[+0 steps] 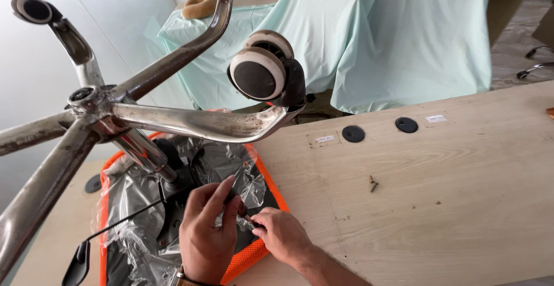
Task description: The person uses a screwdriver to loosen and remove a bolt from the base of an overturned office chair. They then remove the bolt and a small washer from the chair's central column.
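Note:
An office chair lies upside down on the wooden table (438, 205), its orange mesh seat (254, 252) wrapped in clear plastic. The chrome star base (190, 121) sticks up toward me with a black and white caster (259, 72) on one arm. My left hand (205, 231) pinches at the plastic on the seat's underside. My right hand (283, 234) holds a small dark tool (247, 217) against the same spot, close to the left fingertips. What the tool's tip touches is hidden by my fingers.
A loose screw (373, 183) lies on the table right of the seat. Two round black cable caps (353, 134) sit in the tabletop further back. Behind the table, pale green cloths (404, 38) cover furniture. A black lever (78, 260) juts from the chair at lower left.

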